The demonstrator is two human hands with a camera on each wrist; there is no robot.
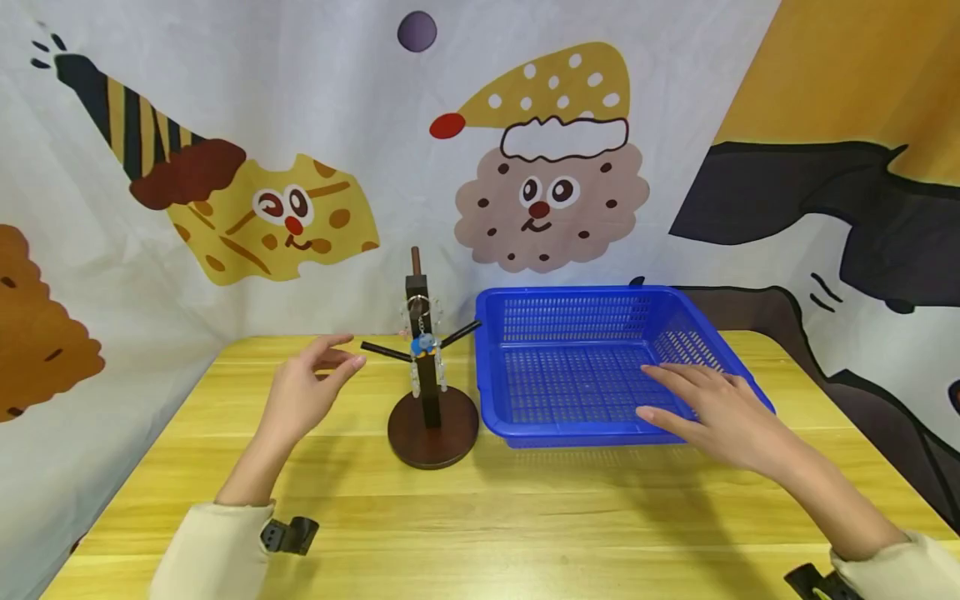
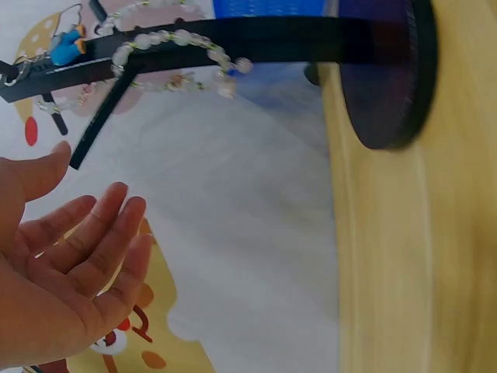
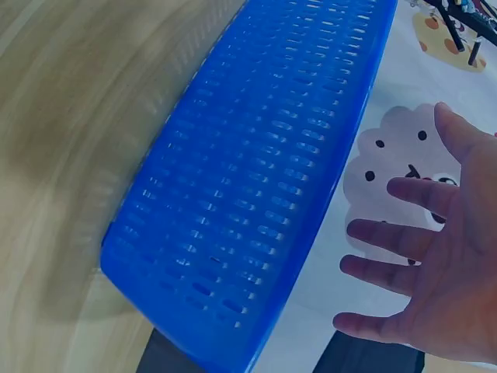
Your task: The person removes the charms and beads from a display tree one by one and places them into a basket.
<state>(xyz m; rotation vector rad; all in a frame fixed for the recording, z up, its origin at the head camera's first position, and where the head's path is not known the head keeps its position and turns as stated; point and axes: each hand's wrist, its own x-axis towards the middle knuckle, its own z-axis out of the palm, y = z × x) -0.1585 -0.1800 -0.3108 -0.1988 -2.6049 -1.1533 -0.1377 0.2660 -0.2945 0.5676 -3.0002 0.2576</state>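
A dark wooden stand point(image 1: 429, 408) with a round base and thin side pegs is upright on the table. Beaded bracelets point(image 2: 175, 39) hang on its pegs, and a keyring with a small blue figure point(image 1: 424, 344) dangles at its front. Just left of a peg, my left hand point(image 1: 307, 387) hovers with relaxed, slightly bent fingers and holds nothing. My right hand point(image 1: 720, 417) is over the right front rim of a blue plastic basket point(image 1: 525, 432), fingers spread and nothing in them. No items show inside the basket.
The wooden table point(image 1: 480, 517) extends in front of the stand and basket. Behind it hangs a cloth point(image 1: 405, 192) printed with cartoon food figures. Each wrist carries a small black camera point(image 1: 291, 535).
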